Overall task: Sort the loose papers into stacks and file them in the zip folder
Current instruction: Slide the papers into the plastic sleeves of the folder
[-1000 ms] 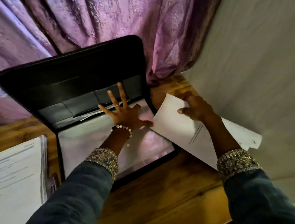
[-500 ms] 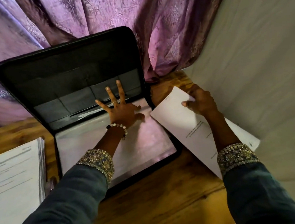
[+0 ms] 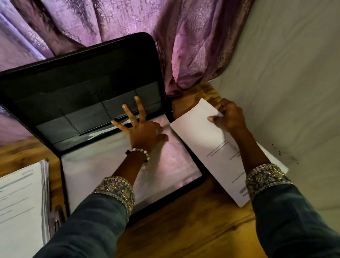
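A black zip folder [image 3: 76, 89] lies open on the wooden table, its lid propped against the curtain. Clear plastic sleeves [image 3: 98, 165] cover its lower half. My left hand [image 3: 140, 129] lies spread on the sleeves near the hinge, three fingers straight, forefinger and thumb bent at the sleeve's top right edge. My right hand [image 3: 229, 118] pinches the far edge of a white sheet of paper [image 3: 202, 142] just right of the folder; my forearm hides part of the sheet. A thick stack of printed papers [image 3: 14, 206] sits at the left.
A purple curtain [image 3: 194, 35] hangs behind the folder. A pale wall [image 3: 295, 78] closes in on the right, right beside the sheet. Bare wooden table [image 3: 182, 219] shows in front of the folder, between my arms.
My right hand has drawn the sheet slightly up and to the right, away from the folder's edge. My left hand stays spread on the sleeves. The view has shifted a little.
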